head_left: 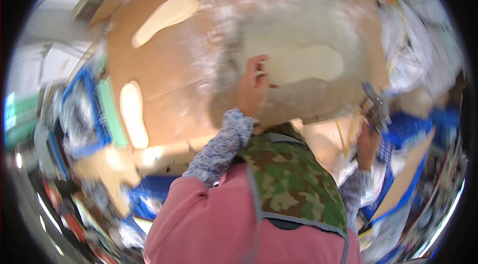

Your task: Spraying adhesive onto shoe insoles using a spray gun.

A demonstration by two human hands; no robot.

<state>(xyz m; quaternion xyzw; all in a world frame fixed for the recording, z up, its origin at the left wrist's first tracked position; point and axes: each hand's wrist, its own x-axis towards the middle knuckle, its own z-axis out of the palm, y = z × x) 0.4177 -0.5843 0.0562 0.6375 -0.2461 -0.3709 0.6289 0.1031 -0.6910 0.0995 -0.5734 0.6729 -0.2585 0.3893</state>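
My wide brown desk (169, 65), dusted white, carries three pale sole-shaped cutouts. My left hand (253, 89) presses curled fingers on the end of the nearest sole cutout (303, 64). My right hand (367, 144) grips a blurred metal tool (376, 107).

Left hand (253, 89) reaches forward, fingers bent; right hand (367, 145) clenched.

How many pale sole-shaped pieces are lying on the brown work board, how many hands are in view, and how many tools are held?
Pale sole-shaped pieces on the brown work board: 3, at and
Hands: 2, left hand on the rightmost piece, right hand
Held tools: 1, a blurred metal tool in the right hand
Total: 6
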